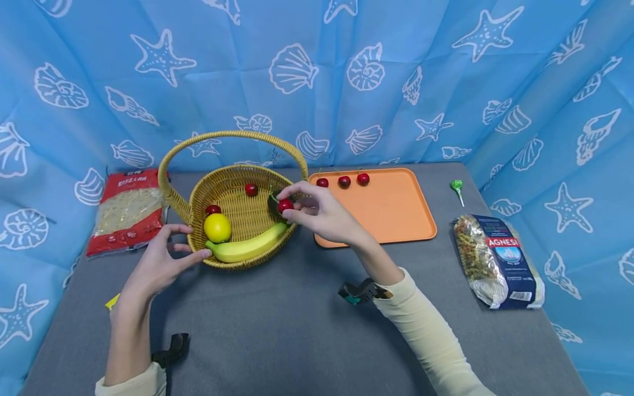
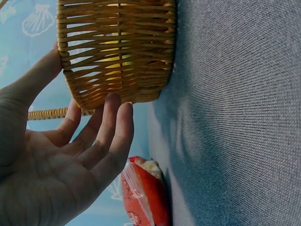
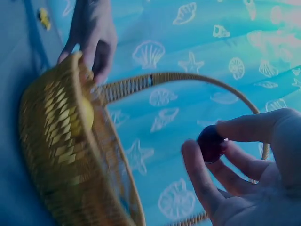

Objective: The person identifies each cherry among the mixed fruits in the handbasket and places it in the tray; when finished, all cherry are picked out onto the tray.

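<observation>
Right hand (image 1: 324, 212) pinching small glossy round cherry (image 1: 285, 205) between thumb and fingertips, hovering over right rim of woven wicker basket (image 1: 233, 190). Left hand (image 1: 158, 264) lying spread, fingers relaxed, touching basket's ribbed outer wall at front left. Basket round, arched handle; holding smooth yellow lemon (image 1: 217, 227), curved banana (image 1: 247, 246), two more cherries (image 1: 251, 190). Flat orange plastic tray (image 1: 396, 212) sitting just right of basket, carrying three cherries (image 1: 344, 181) along far edge. Grey felt-like worktop (image 1: 297, 330) bearing crinkly red packet (image 1: 127, 212) at left, pasta bag (image 1: 497, 261) and green lollipop (image 1: 457, 187) at right.
</observation>
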`<state>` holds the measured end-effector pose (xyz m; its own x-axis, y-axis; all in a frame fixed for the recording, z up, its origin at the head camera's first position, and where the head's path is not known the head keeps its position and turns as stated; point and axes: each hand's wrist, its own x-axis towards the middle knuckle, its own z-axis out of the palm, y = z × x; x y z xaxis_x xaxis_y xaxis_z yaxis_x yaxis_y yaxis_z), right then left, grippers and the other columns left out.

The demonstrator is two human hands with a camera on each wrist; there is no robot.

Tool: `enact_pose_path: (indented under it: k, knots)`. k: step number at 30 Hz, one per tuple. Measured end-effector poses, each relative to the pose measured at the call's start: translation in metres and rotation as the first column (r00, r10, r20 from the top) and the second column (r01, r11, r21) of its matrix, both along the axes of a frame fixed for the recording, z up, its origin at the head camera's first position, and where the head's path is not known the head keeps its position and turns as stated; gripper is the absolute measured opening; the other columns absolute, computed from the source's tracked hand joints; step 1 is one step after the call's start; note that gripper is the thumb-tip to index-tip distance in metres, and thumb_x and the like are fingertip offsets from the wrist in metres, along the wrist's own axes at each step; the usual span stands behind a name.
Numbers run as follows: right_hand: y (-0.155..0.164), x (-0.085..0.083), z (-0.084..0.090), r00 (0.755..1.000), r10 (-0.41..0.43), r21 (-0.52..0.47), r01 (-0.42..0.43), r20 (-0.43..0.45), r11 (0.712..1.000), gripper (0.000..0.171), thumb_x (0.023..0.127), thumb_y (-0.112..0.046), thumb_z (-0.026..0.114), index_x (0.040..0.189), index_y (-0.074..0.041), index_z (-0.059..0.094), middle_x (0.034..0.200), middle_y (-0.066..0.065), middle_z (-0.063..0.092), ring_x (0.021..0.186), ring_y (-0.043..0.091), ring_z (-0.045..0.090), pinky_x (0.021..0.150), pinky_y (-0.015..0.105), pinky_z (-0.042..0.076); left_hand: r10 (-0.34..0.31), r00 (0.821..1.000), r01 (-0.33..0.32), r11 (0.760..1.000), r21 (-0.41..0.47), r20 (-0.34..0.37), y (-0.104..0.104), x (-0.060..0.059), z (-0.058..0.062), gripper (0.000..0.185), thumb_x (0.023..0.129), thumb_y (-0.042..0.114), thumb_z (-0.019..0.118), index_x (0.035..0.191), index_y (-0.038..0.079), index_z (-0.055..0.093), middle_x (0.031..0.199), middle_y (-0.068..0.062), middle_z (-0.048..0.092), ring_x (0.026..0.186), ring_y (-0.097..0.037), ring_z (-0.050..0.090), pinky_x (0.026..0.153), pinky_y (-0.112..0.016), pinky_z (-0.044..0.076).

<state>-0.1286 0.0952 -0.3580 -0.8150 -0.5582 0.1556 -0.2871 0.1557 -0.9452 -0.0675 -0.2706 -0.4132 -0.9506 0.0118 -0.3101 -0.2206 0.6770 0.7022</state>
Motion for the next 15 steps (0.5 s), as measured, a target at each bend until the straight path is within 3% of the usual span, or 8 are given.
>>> enact_pose_path:
  k: [6, 10, 15]
  knots:
    - [0.038, 0.003, -0.016, 0.994, -0.112, 0.012, 0.112, -0.001, 0.994, 0.023, 0.106, -0.007, 0.065, 0.128, -0.002, 0.06, 0.128, 0.017, 0.067, 0.116, 0.029, 0.072, 0.102, 0.036, 0.061, 0.002, 1.0, -0.002, 1.0, 0.004, 0.003, 0.0, 0.0, 0.0, 0.087, 0.098, 0.055, 0.076, 0.158, 0.005, 0.037, 0.144, -0.028, 0.054, 0.122, -0.041, 0.058, 0.079, -0.034, 0.049]
    - [0.054, -0.005, -0.029, 0.99, -0.138, 0.01, 0.138, 0.029, 0.99, 0.018, 0.11, -0.005, 0.058, 0.126, 0.003, 0.058, 0.127, 0.021, 0.065, 0.119, 0.034, 0.07, 0.105, 0.042, 0.061, 0.005, 1.0, -0.005, 1.0, 0.006, 0.002, 0.0, 0.0, 0.001, 0.087, 0.098, 0.055, 0.077, 0.158, 0.005, 0.037, 0.144, -0.028, 0.053, 0.121, -0.041, 0.057, 0.078, -0.034, 0.048]
    - [0.066, -0.018, -0.047, 0.984, -0.169, 0.032, 0.167, 0.056, 0.985, 0.022, 0.115, -0.005, 0.048, 0.127, 0.008, 0.061, 0.131, 0.026, 0.063, 0.123, 0.043, 0.066, 0.107, 0.04, 0.06, 0.001, 1.0, -0.001, 1.0, 0.009, 0.005, 0.0, 0.0, 0.001, 0.088, 0.098, 0.056, 0.076, 0.158, 0.005, 0.037, 0.143, -0.028, 0.054, 0.121, -0.041, 0.057, 0.077, -0.034, 0.049]
